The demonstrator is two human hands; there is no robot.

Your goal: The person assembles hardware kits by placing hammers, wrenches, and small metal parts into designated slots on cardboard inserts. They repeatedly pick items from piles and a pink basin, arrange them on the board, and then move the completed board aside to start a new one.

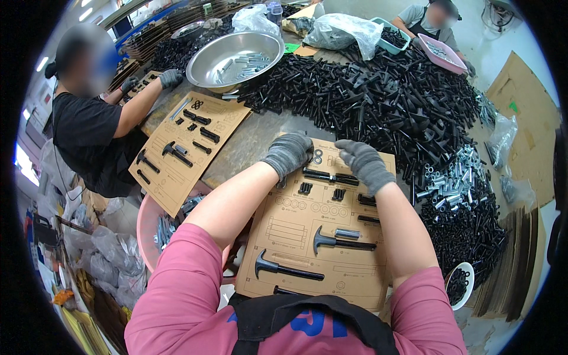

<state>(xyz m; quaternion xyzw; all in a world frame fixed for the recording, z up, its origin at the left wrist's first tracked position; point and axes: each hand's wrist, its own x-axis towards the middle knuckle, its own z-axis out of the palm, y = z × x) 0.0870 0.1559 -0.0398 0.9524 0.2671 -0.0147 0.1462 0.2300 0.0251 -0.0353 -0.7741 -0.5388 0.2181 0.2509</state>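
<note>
A cardboard sheet [290,242] printed with part outlines lies before me. My left hand [289,155], in a grey glove, rests at its upper left corner with fingers curled; what they hold, if anything, is hidden. Over the upper right part hovers my gloved right hand [365,164], fingers apart and nothing visible in them. Between the hands sit black rings [318,156], and just below them black bolts [331,176]. Farther down are short black screws [305,188], a silver sleeve [348,233] and black T-shaped pieces [287,267].
A large heap of black bolts [355,89] fills the far table. Silver nuts and sleeves [452,177] lie at right, near a white bowl [460,284] of black rings. A steel basin [236,53] and another filled sheet [192,142] are at left. Two people work nearby.
</note>
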